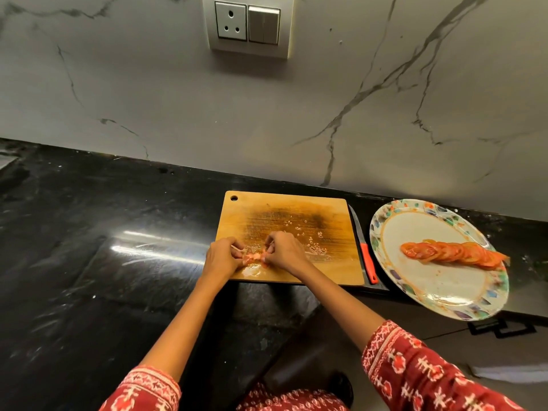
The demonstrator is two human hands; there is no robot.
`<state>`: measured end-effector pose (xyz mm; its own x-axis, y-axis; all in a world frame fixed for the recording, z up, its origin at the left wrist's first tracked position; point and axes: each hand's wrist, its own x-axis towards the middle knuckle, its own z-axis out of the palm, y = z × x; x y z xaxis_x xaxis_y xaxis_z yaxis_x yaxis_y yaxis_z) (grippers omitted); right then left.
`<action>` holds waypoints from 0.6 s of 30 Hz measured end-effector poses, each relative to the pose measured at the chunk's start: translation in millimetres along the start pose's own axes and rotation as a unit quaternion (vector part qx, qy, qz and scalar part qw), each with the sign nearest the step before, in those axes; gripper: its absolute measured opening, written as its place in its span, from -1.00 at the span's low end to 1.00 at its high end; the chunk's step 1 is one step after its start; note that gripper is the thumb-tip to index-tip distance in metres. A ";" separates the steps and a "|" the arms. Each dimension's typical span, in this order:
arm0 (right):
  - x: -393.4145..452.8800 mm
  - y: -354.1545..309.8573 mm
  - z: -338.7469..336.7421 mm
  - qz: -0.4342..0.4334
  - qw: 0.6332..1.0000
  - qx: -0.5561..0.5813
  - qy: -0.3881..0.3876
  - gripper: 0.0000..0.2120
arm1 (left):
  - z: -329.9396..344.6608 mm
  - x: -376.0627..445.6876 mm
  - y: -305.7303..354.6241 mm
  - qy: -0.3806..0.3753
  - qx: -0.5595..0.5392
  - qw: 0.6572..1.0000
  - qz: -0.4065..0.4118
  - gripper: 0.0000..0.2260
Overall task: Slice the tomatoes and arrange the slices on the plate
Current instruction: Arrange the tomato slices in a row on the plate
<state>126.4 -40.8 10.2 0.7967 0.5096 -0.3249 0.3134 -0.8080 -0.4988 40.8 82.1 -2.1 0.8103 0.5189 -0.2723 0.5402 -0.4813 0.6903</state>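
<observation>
Tomato slices, red and wet [253,258], sit gathered between my left hand [221,256] and right hand [284,251], both pinching them near the front edge of the worn wooden cutting board [332,232]. One overlapping row of slices [453,254] already crosses the round floral-rimmed plate [439,304]; bare plate remains below it. My orange-handled knife [367,261] lies between board and plate, so I'd judge only arranging is left.

No readable text, label or number anywhere (socket plate included)

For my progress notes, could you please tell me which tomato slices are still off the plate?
The slices gathered between both hands on the cutting board; the others lie in a row on the plate.
</observation>
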 end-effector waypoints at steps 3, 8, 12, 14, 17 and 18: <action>0.0 -3.3 -1.8 -0.002 1.000 -0.009 -0.019 -0.84 | 1.7 -2.5 -0.7 0.006 -0.018 1.000 0.005 -0.77; 0.1 1.3 -4.5 -0.020 0.997 -0.029 -0.068 -0.87 | 2.8 -3.9 0.7 -0.006 -0.024 1.000 0.001 -0.78; -0.8 2.3 -6.1 -0.050 0.994 -0.065 -0.074 -0.84 | 3.9 -2.6 1.6 -0.015 -0.025 1.000 0.008 -0.78; -0.8 2.5 -8.8 -0.049 0.993 -0.063 -0.088 -0.82 | 4.6 -1.2 1.3 -0.015 -0.023 1.000 0.005 -0.78; 1.6 0.7 -15.1 -0.064 0.991 -0.051 -0.103 -0.83 | 3.8 -0.5 1.1 -0.011 -0.034 0.999 0.003 -0.78; 3.2 -1.2 -17.4 -0.073 0.991 -0.045 -0.102 -0.84 | 3.5 -0.2 0.0 -0.010 -0.041 0.999 0.003 -0.78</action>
<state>137.6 -43.3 23.7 0.6214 0.6644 -0.4152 0.4695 -0.7400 -0.4816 41.5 79.5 -4.4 0.8188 0.5010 -0.2802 0.5149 -0.4253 0.7443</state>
